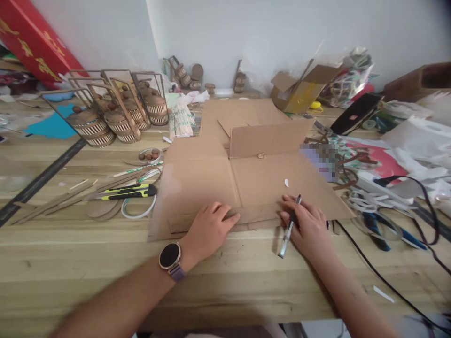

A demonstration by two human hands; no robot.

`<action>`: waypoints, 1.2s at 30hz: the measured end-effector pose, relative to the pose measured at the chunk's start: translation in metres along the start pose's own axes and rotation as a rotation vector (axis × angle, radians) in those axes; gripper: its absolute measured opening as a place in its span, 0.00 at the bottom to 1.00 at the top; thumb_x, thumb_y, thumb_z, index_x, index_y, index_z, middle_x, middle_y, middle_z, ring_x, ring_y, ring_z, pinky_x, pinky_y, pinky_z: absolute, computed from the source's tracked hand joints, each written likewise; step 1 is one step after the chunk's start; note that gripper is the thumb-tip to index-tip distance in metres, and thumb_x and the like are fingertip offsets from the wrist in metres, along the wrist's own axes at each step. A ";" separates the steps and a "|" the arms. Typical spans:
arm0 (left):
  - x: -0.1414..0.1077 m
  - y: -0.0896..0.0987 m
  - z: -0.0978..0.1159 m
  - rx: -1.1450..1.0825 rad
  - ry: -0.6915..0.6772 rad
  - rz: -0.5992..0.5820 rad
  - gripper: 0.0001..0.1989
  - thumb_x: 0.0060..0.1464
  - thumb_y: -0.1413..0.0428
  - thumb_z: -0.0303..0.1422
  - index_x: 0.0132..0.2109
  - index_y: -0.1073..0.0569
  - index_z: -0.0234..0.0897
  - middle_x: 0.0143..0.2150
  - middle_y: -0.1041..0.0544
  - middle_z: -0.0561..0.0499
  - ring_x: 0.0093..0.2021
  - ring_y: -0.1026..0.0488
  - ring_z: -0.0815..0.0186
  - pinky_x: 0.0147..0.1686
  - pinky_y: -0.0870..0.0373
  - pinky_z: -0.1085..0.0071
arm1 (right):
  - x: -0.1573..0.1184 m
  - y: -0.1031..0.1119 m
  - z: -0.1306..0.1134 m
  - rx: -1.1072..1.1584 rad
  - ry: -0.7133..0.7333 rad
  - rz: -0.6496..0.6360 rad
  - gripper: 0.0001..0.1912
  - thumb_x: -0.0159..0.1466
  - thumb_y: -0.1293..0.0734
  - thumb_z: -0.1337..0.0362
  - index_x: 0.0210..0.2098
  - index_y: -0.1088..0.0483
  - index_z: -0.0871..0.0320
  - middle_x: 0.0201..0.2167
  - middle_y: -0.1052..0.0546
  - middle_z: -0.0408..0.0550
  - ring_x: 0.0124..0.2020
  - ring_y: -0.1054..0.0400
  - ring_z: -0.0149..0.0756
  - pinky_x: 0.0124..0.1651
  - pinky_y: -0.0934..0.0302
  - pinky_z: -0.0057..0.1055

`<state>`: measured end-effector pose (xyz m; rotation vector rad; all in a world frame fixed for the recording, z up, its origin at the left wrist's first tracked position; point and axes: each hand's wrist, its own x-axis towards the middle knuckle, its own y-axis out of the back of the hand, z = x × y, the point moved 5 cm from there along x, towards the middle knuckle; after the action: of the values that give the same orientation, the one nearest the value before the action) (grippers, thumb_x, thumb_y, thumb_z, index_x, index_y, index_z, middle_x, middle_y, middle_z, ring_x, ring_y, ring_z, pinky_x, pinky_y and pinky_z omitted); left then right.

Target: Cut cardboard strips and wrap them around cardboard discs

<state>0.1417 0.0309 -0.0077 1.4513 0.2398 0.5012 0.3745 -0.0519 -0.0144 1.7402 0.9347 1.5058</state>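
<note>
A large flattened cardboard box [197, 180] lies on the wooden table in front of me. Along its near edge runs a narrow cardboard strip [255, 213]. My left hand [210, 227], with a watch on its wrist, rests palm down on the strip's left part, fingers stretched out and thumb apart. At the strip's right end, my right hand [306, 223] grips a pen [289, 227] between thumb and fingers. The pen slants, with its clear end toward me over the table. My right fingertips are close to the strip; whether they touch it I cannot tell.
Several small lidded bamboo baskets [93, 126] stand back left. Two utility knives [128, 191], a tape roll [139, 206] and thin strips lie left. On the right are blue-handled pliers [377, 230], a black cable [373, 272] and white ties. An open carton [299, 91] stands behind.
</note>
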 end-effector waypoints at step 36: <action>-0.007 -0.001 0.008 -0.088 0.010 0.125 0.15 0.67 0.52 0.28 0.55 0.26 0.38 0.59 0.26 0.47 0.51 0.33 0.58 0.51 0.34 0.61 | -0.011 0.006 -0.003 0.026 -0.259 -0.141 0.15 0.65 0.35 0.56 0.48 0.31 0.55 0.55 0.25 0.57 0.57 0.35 0.50 0.59 0.45 0.49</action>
<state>0.1391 0.0200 -0.0087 1.3834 0.1337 0.6127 0.3709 -0.0641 -0.0143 1.7961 0.9239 1.1520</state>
